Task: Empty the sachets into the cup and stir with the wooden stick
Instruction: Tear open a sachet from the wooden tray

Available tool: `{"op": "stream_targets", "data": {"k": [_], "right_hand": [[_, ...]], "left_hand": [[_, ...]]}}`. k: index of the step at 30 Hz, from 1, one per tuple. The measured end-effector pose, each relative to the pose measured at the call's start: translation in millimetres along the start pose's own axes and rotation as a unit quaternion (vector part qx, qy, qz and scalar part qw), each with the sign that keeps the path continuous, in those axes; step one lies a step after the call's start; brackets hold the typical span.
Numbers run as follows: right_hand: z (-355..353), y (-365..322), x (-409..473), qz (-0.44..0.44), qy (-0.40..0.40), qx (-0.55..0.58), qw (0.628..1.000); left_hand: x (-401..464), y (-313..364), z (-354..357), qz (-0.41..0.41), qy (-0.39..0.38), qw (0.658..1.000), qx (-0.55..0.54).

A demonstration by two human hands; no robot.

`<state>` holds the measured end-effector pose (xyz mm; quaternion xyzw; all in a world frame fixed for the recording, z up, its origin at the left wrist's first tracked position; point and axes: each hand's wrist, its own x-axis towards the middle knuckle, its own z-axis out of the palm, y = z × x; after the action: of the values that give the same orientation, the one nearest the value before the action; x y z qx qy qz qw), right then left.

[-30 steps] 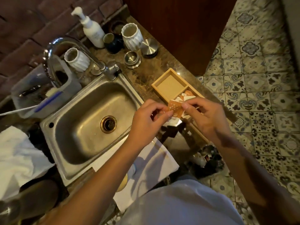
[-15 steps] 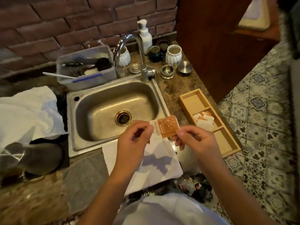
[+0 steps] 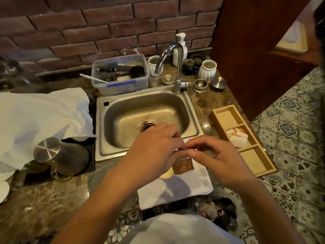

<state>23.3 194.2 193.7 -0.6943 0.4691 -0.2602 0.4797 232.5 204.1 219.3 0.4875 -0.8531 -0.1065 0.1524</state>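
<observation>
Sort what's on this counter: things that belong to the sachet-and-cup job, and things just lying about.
Job: orange sachet pinched by left hand and right hand; cup beneath, mostly hidden; spare sachets in the wooden tray's middle compartment; wooden stick.

Lying about: sink, faucet, soap bottle, plastic tub, metal jug, white cloth.

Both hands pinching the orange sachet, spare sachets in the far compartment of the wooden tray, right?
Not quite. The head view shows both the left hand and right hand pinching the orange sachet, but the spare sachets lie in the middle compartment of the three-part wooden tray, not the far one.
</observation>
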Motion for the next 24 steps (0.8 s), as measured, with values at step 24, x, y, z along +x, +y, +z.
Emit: {"op": "stream_targets", "data": {"k": [24], "right_hand": [[40, -15, -1, 0.003, 0.027, 0.137, 0.99]], "left_hand": [[-47, -10, 12, -0.167, 0.181, 0.891, -0.382]]}}
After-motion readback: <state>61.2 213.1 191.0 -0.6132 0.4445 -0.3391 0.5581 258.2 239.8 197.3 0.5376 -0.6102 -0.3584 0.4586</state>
